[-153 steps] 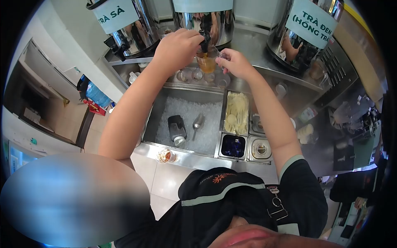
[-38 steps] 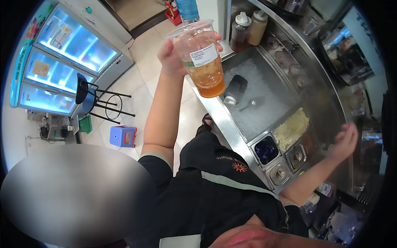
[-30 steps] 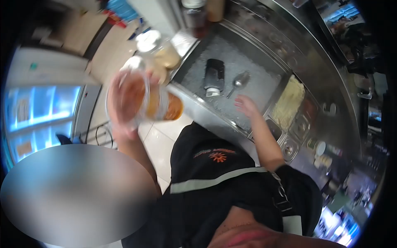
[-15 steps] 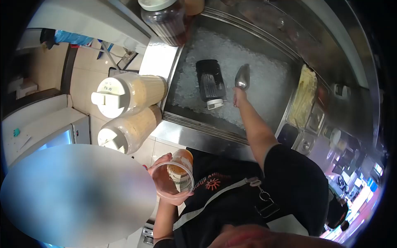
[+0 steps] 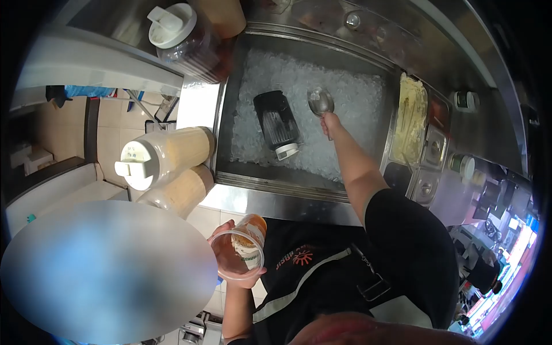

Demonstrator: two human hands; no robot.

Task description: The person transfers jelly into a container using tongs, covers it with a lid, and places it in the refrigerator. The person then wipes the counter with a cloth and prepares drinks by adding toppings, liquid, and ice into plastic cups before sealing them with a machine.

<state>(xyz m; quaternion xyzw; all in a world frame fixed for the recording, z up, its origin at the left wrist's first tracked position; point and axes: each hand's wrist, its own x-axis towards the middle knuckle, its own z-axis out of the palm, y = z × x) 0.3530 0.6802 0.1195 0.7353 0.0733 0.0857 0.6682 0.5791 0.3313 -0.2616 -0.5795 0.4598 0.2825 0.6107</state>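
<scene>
A clear plastic cup with a printed label and orange contents toward its base is held in my left hand. My fingers wrap round its side, and its wide rim faces up at me. Out over the ice bin, my right hand is closed on the handle of a metal ice scoop. Pale ice shows in the scoop's bowl, which is at the crushed ice. A dark jar with a white cap lies on the ice just left of the scoop.
Two pitchers of tan contents stand left of the steel bin. A white-lidded jar is at the back left. To the right sit a tray of yellowish food and lidded metal containers. Another person appears far right.
The view has shifted. The scoop has turned so its bowl faces up, now with ice in it. My left hand keeps hold of the cup.
</scene>
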